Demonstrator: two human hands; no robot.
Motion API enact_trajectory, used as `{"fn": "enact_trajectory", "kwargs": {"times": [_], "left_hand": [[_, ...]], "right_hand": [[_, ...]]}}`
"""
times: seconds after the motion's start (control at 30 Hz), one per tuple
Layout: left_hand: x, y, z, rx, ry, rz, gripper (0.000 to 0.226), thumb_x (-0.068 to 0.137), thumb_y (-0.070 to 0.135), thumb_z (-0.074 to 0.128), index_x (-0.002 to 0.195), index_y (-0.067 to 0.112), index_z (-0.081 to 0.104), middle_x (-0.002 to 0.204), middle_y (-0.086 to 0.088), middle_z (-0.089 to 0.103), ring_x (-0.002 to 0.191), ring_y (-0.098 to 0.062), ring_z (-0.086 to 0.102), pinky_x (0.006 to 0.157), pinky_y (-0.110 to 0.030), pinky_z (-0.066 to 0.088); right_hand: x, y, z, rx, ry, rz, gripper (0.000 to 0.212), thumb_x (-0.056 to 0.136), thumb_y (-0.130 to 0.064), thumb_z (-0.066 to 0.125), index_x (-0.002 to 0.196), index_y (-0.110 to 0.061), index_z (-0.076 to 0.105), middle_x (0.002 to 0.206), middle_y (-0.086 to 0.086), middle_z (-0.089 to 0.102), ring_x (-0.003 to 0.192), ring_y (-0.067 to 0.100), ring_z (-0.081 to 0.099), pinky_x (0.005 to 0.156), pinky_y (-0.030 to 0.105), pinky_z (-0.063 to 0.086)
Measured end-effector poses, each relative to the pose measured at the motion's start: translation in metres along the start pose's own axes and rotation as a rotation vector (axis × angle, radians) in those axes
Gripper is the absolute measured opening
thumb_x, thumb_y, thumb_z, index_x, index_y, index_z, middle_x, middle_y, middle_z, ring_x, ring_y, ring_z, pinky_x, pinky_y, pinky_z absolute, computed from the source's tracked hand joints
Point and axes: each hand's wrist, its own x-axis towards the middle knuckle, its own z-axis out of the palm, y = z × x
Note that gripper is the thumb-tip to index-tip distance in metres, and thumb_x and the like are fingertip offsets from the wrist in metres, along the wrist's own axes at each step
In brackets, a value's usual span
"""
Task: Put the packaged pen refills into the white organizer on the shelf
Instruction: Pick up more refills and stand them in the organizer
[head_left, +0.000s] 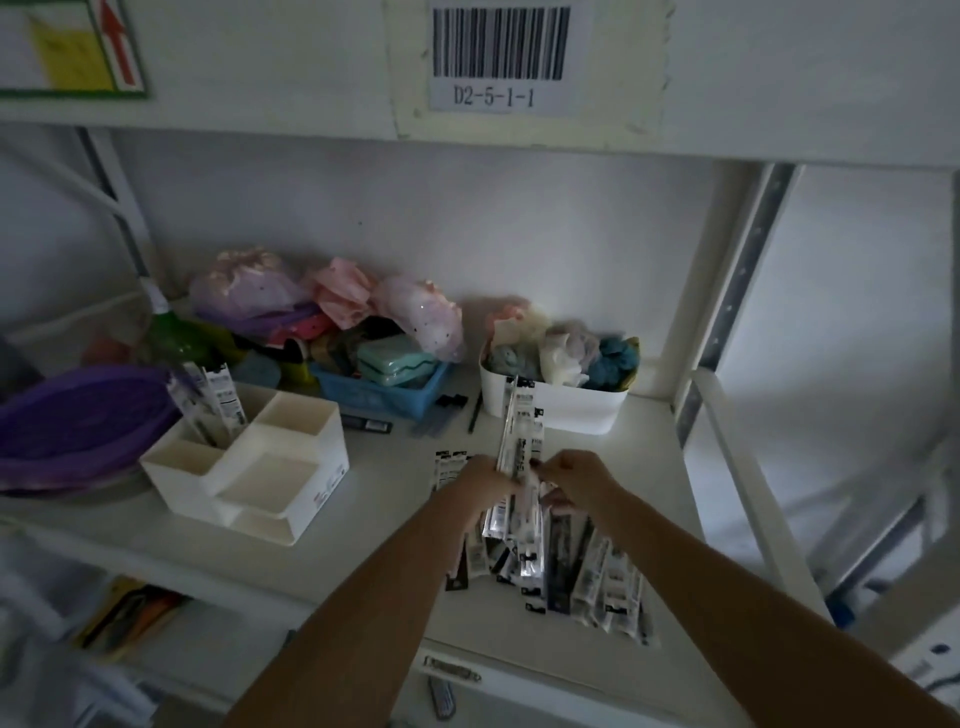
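Refill packs (519, 441) — slim, clear, black-and-white labels — upright, pinched between both hands (530, 480).

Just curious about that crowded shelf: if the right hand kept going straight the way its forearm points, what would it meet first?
Probably the left hand, which shares the upright refill packets with the right hand. Beyond lies the white organizer, though depth is unclear.

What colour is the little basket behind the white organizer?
Blue basket, seen in the head view.
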Motion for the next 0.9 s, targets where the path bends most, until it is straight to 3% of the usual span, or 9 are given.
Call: {"fn": "enact_trajectory", "kwargs": {"times": [0.13, 0.23, 0.33, 0.4, 0.43, 0.53, 0.63, 0.77, 0.9], "left_hand": [[-0.014, -0.002, -0.049, -0.036, 0.071, 0.156, 0.037, 0.089, 0.009, 0.059, 0.122, -0.007, 0.055, 0.125, -0.027, 0.060, 0.114, -0.033, 0.058, 0.101, -0.039, 0.044], [-0.029, -0.002, -0.110, -0.093, 0.155, 0.253, 0.037, 0.089, 0.000, 0.057, 0.124, -0.011, 0.052, 0.128, -0.031, 0.056, 0.115, -0.034, 0.057, 0.096, -0.034, 0.045], [-0.041, -0.009, -0.177, -0.022, 0.197, 0.333, 0.035, 0.088, -0.005, 0.055, 0.122, -0.012, 0.052, 0.127, -0.032, 0.056, 0.101, -0.027, 0.057, 0.087, -0.026, 0.051], [-0.043, -0.020, -0.223, -0.031, 0.180, 0.386, 0.038, 0.085, -0.012, 0.054, 0.123, -0.015, 0.049, 0.126, -0.034, 0.055, 0.104, -0.027, 0.056, 0.083, -0.020, 0.056], [-0.044, -0.025, -0.245, 0.001, 0.178, 0.404, 0.039, 0.084, -0.014, 0.054, 0.123, -0.017, 0.048, 0.126, -0.035, 0.054, 0.108, -0.031, 0.056, 0.087, -0.021, 0.055], [-0.039, -0.043, -0.299, 0.148, 0.169, 0.426, 0.036, 0.084, -0.011, 0.057, 0.119, -0.015, 0.053, 0.124, -0.035, 0.056, 0.116, -0.043, 0.056, 0.104, -0.049, 0.044], [-0.025, -0.072, -0.345, 0.328, 0.223, 0.449, 0.034, 0.082, 0.005, 0.067, 0.114, -0.004, 0.062, 0.119, -0.023, 0.066, 0.110, -0.033, 0.063, 0.097, -0.037, 0.050], [-0.009, -0.100, -0.391, 0.449, 0.227, 0.471, 0.036, 0.078, 0.018, 0.074, 0.108, 0.000, 0.067, 0.112, -0.018, 0.070, 0.103, -0.028, 0.066, 0.078, -0.024, 0.046], [0.005, -0.107, -0.400, 0.474, 0.213, 0.594, 0.032, 0.077, 0.016, 0.075, 0.101, -0.003, 0.068, 0.106, -0.022, 0.072, 0.097, -0.030, 0.068, 0.079, -0.033, 0.052]], "right_hand": [[-0.006, -0.051, 0.027, 0.035, 0.015, -0.164, 0.021, 0.071, -0.006, 0.075, 0.086, -0.004, 0.060, 0.068, 0.008, 0.063, 0.039, 0.008, 0.060, 0.038, 0.016, 0.052], [-0.008, -0.099, 0.065, 0.064, -0.066, -0.324, 0.033, 0.076, -0.001, 0.069, 0.107, 0.005, 0.060, 0.069, 0.007, 0.062, 0.039, 0.004, 0.060, 0.039, 0.015, 0.051], [-0.005, -0.142, 0.113, 0.014, -0.111, -0.428, 0.028, 0.077, -0.001, 0.068, 0.104, 0.008, 0.063, 0.051, -0.001, 0.061, 0.030, -0.002, 0.053, 0.038, 0.010, 0.050], [-0.001, -0.163, 0.149, 0.029, -0.112, -0.468, 0.025, 0.076, 0.001, 0.068, 0.099, 0.010, 0.063, 0.043, -0.006, 0.060, 0.029, -0.002, 0.053, 0.036, 0.010, 0.048], [0.001, -0.172, 0.168, 0.015, -0.112, -0.490, 0.022, 0.076, 0.001, 0.068, 0.096, 0.009, 0.063, 0.044, -0.005, 0.061, 0.030, -0.002, 0.054, 0.035, 0.010, 0.048], [0.007, -0.189, 0.221, -0.045, -0.123, -0.512, 0.020, 0.080, -0.003, 0.065, 0.098, 0.006, 0.063, 0.061, -0.001, 0.060, 0.034, -0.004, 0.057, 0.036, 0.010, 0.048], [0.016, -0.196, 0.273, 0.032, -0.125, -0.472, 0.015, 0.080, 0.004, 0.061, 0.095, 0.003, 0.061, 0.065, 0.002, 0.059, 0.038, 0.002, 0.061, 0.038, 0.012, 0.050], [0.017, -0.199, 0.329, -0.025, 0.028, -0.485, 0.017, 0.078, 0.005, 0.063, 0.076, -0.012, 0.061, 0.064, -0.004, 0.058, 0.045, -0.001, 0.059, 0.041, 0.007, 0.048], [0.017, -0.201, 0.341, -0.084, 0.181, -0.469, 0.017, 0.079, -0.002, 0.066, 0.096, -0.003, 0.063, 0.062, -0.008, 0.059, 0.046, 0.003, 0.056, 0.044, 0.011, 0.050]]}}
